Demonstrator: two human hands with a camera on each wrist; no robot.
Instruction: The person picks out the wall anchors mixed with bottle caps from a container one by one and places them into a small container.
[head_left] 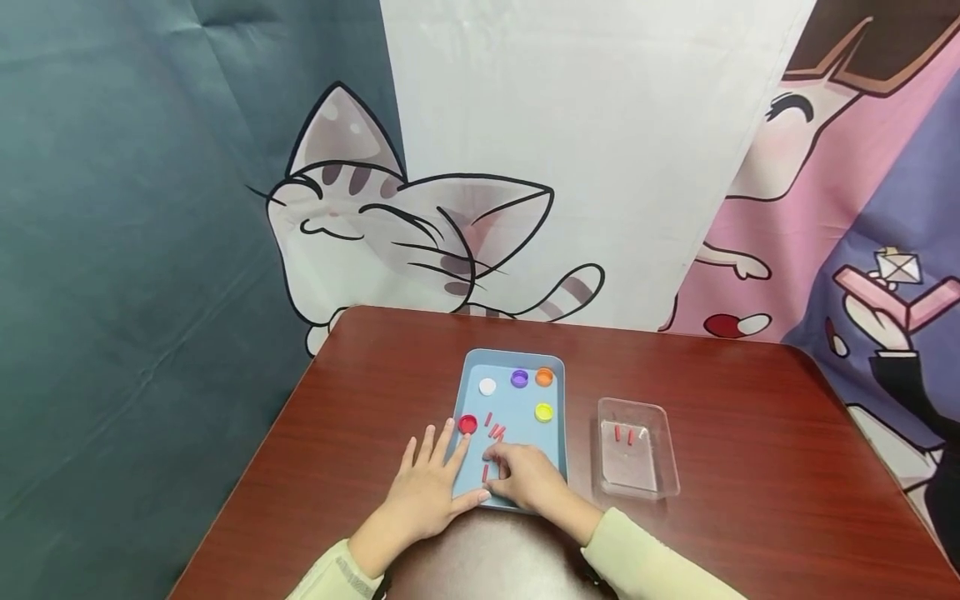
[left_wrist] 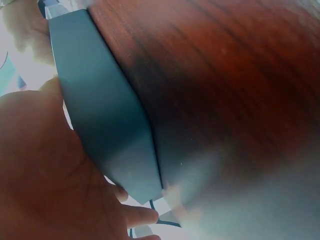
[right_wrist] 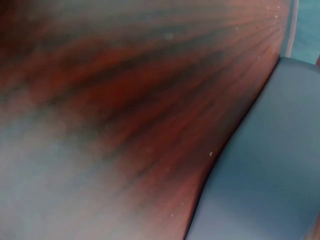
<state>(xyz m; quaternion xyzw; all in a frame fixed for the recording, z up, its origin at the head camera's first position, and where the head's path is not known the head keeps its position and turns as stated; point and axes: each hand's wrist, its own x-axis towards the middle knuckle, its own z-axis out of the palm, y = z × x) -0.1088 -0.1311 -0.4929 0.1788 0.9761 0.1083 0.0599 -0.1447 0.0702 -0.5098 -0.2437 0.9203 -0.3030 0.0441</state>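
Counter [head_left: 360,417], lower centre: left hand [head_left: 427,490] spread at tray [head_left: 521,421]; right hand [head_left: 528,477] curled near red stick [head_left: 485,473], grip unclear; pinch lightly.

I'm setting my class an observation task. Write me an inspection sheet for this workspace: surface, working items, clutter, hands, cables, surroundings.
Surface: brown wood-grain table, with a glossy glare near the person.
Working items: blue tray holding white cap, purple cap, orange cap, yellow cap, red cap and several red sticks; to its right, a clear box with two more sticks.
Clutter: nothing seen.
Left hand: fingers spread, at the tray's left and near side.
Right hand: fingers curled over the tray, thumb and forefinger beside a stick; whether it is pinched cannot be told.
Cables: nothing seen.
Surroundings: cartoon-printed backdrop behind the table.
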